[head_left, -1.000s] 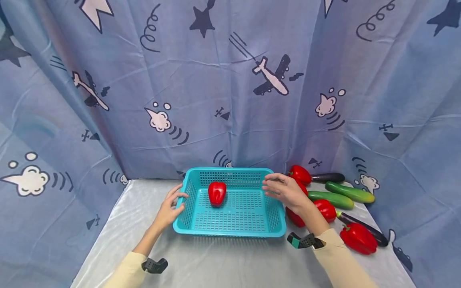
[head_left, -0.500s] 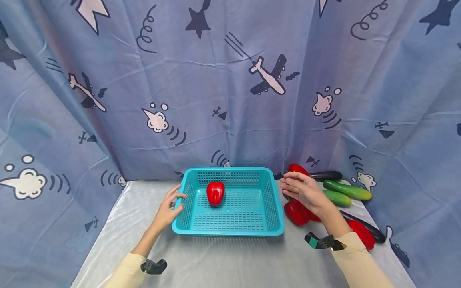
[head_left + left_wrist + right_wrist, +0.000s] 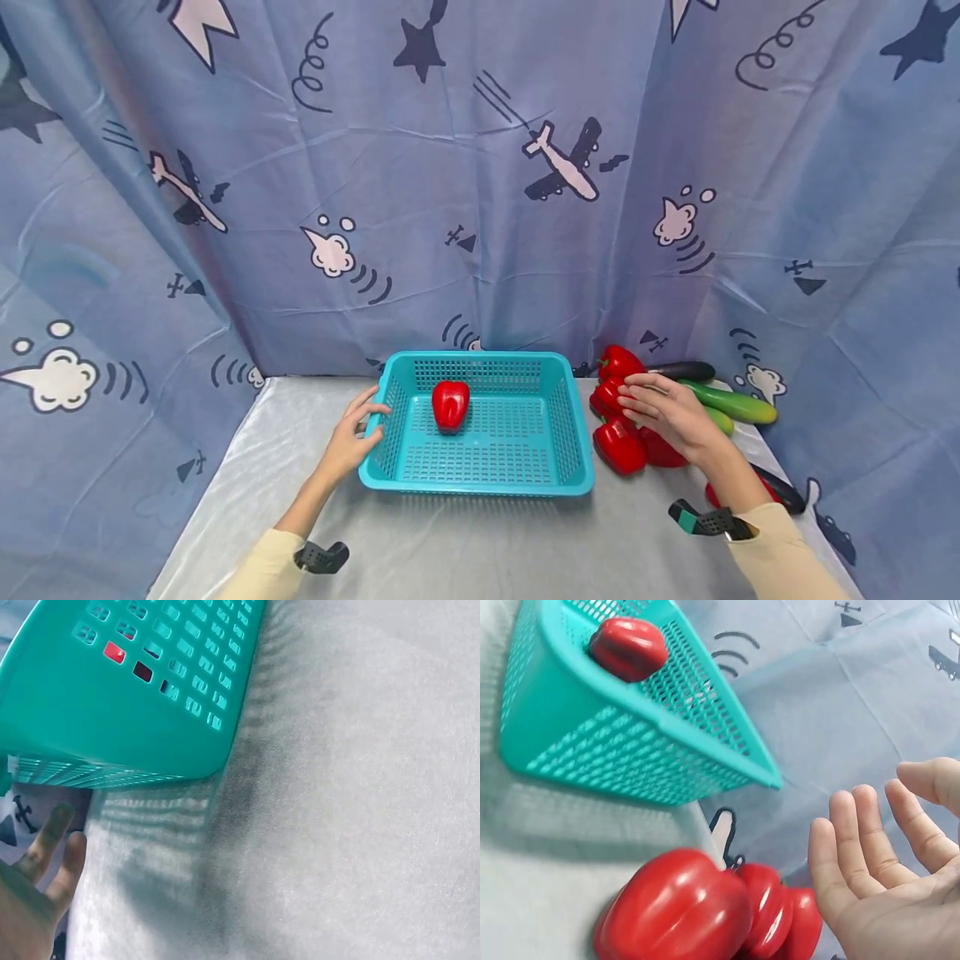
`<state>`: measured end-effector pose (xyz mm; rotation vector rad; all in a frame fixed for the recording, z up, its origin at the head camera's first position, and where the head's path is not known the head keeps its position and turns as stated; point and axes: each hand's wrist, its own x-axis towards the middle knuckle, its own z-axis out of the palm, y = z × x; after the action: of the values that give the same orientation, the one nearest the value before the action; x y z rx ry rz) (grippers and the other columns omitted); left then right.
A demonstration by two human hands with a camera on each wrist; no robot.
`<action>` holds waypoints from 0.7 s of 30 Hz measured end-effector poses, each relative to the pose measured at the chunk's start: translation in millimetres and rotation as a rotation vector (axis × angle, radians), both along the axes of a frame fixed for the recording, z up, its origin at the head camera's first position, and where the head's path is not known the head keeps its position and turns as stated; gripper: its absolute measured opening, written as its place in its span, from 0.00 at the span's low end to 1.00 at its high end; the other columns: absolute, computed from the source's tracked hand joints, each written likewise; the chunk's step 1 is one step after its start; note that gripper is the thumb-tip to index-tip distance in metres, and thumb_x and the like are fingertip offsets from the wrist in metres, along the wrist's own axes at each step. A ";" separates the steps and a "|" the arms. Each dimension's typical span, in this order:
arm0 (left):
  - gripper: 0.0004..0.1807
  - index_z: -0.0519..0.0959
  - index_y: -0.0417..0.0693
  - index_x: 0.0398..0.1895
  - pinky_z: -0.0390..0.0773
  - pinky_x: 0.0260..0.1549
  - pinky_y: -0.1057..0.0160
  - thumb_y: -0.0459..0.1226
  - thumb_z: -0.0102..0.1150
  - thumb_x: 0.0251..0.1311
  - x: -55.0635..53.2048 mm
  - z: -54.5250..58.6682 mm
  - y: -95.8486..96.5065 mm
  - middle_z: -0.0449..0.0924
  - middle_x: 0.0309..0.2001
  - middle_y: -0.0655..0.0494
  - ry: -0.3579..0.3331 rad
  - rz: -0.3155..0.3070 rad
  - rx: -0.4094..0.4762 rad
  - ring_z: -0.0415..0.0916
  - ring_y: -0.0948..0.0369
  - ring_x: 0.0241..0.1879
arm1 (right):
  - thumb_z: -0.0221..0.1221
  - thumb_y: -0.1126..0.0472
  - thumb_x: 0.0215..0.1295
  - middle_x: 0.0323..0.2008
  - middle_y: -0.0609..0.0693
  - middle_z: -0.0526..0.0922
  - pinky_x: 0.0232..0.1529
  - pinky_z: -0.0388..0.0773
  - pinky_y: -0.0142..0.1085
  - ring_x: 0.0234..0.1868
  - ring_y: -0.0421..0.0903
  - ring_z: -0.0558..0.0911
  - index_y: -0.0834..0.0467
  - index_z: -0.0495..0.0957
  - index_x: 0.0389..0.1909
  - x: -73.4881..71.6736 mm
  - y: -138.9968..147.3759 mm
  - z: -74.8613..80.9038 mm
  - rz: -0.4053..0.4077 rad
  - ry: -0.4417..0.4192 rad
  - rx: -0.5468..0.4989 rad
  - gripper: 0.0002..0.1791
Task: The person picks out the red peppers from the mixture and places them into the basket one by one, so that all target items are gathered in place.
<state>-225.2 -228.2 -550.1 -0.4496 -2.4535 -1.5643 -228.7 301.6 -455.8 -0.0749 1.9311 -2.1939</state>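
Note:
A turquoise plastic basket (image 3: 480,487) stands on the pale tabletop, with one red bell pepper (image 3: 451,407) inside towards its left back. My left hand (image 3: 351,433) is at the basket's left rim, its fingertips overlapping the edge; the left wrist view shows two loosely extended fingers (image 3: 70,874) beside the basket wall. Over the pile right of the basket hovers my right hand (image 3: 671,417), fingers extended and palm facing left, holding nothing. Beneath and beside it lie several red bell peppers (image 3: 619,447), some partly hidden by the hand; the right wrist view shows peppers (image 3: 682,907) below the fingers.
Behind the right hand lie an eggplant (image 3: 686,370) and a cucumber (image 3: 738,406), with a second cucumber mostly covered. Another eggplant (image 3: 787,493) and a red pepper (image 3: 712,497) are partly behind the right forearm. A blue patterned curtain (image 3: 480,208) rises behind the table.
My right hand has moved rightward from above the basket's right rim to over the peppers, uncovering some of them. My left hand and the pepper in the basket stay in place.

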 end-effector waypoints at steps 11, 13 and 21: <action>0.14 0.80 0.33 0.52 0.78 0.47 0.46 0.21 0.57 0.64 3.0 -0.6 1.0 0.54 0.76 0.38 -0.002 -0.008 0.005 0.69 0.38 0.63 | 0.61 0.61 0.74 0.51 0.48 0.84 0.54 0.77 0.38 0.54 0.48 0.83 0.56 0.79 0.55 12.7 15.8 -25.0 -0.037 -0.020 0.063 0.12; 0.14 0.80 0.33 0.52 0.78 0.46 0.47 0.21 0.57 0.64 3.4 -1.4 0.9 0.55 0.76 0.37 0.003 -0.004 0.007 0.71 0.38 0.61 | 0.61 0.61 0.73 0.51 0.49 0.83 0.54 0.77 0.37 0.55 0.48 0.83 0.56 0.79 0.55 13.9 17.1 -30.6 -0.053 -0.027 0.060 0.13; 0.14 0.79 0.32 0.52 0.79 0.44 0.48 0.21 0.57 0.64 2.5 -2.5 1.5 0.55 0.75 0.36 0.022 -0.004 0.011 0.73 0.37 0.59 | 0.64 0.54 0.71 0.60 0.56 0.76 0.57 0.75 0.40 0.55 0.41 0.81 0.68 0.68 0.68 20.7 17.2 -42.3 -0.129 0.023 0.184 0.32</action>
<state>-222.7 -226.7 -552.6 -0.4672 -2.4281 -1.5652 -208.0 318.8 -498.1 0.0563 2.1977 -2.0875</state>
